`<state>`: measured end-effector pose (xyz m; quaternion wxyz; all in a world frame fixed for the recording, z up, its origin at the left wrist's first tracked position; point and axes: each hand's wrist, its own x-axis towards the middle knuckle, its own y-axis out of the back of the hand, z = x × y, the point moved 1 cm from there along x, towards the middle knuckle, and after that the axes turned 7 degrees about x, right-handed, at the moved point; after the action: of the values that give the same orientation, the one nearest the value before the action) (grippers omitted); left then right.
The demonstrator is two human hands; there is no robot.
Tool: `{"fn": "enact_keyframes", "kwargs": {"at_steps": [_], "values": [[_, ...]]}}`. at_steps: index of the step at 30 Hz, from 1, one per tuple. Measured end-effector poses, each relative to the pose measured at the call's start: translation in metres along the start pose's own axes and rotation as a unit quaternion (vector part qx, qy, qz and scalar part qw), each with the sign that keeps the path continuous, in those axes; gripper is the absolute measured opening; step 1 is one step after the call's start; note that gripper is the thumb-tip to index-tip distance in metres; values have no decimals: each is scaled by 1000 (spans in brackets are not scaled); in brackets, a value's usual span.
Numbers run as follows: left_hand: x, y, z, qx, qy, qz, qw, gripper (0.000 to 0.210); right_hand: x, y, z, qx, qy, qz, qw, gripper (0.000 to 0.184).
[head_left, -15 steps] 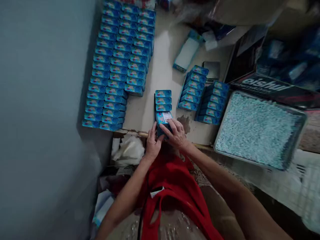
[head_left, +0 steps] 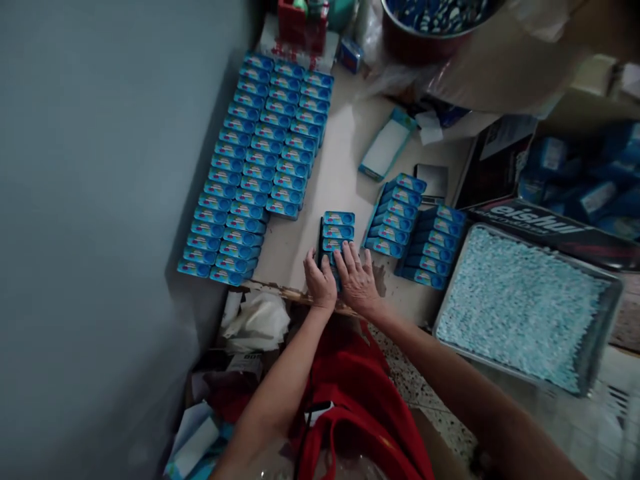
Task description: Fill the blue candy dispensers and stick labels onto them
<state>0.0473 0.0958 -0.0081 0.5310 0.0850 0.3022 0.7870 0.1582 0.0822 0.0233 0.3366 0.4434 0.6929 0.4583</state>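
A short column of small blue boxes (head_left: 339, 231) stands near the front edge of the table. My left hand (head_left: 321, 280) is at the left side of the nearest boxes, thumb and fingers apart, not wrapped round anything. Fingers spread, my right hand (head_left: 356, 275) lies over the front of this column and touches its top. The nearest box shows only partly between my hands, and my palms hide the rest.
Long rows of blue boxes (head_left: 255, 163) line the wall on the left. Two shorter rows (head_left: 395, 217) stand to the right, near an open blue pack (head_left: 387, 147) and a small scale (head_left: 433, 183). A metal tray (head_left: 607, 313) of pale blue pieces sits at far right.
The box I held at the front end of the column now stands lower against it. My right hand has flattened and spread over the top, and my left fingers have loosened. The view has shifted.
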Motion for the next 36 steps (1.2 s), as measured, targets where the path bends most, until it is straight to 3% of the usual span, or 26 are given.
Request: {"fn": "enact_keyframes", "kwargs": {"at_steps": [2,5,7,9,12,14,16,20,24,27,32,36], "values": [[1,1,1,12,5,-6,1000,48,0,5,-1,8,-7,-30,999,78],[6,16,2,-9,63,-62,996,46,8,36,-5,51,4,-69,996,83],[15,33,1,-38,109,-70,991,44,33,61,-6,100,26,-63,993,73],[32,50,0,-64,119,-26,990,41,77,75,-9,139,30,-18,990,63],[60,72,1,-87,93,27,992,35,162,64,-24,130,9,37,991,85],[73,82,0,-92,83,28,992,32,209,42,-39,98,18,26,995,102],[76,90,-2,-94,75,33,992,35,235,20,-50,69,30,10,997,108],[54,97,-14,-86,94,59,990,42,229,-3,-61,32,65,7,997,103],[30,93,-28,-73,126,26,989,43,211,-3,-69,-6,64,-2,998,87],[29,89,-36,-60,107,20,992,45,220,3,-70,-29,48,-16,998,86],[37,88,-36,-33,96,43,994,40,250,28,-62,-4,22,-57,998,103],[39,94,-8,-39,83,42,995,34,232,78,-52,56,4,-74,996,99]]}}
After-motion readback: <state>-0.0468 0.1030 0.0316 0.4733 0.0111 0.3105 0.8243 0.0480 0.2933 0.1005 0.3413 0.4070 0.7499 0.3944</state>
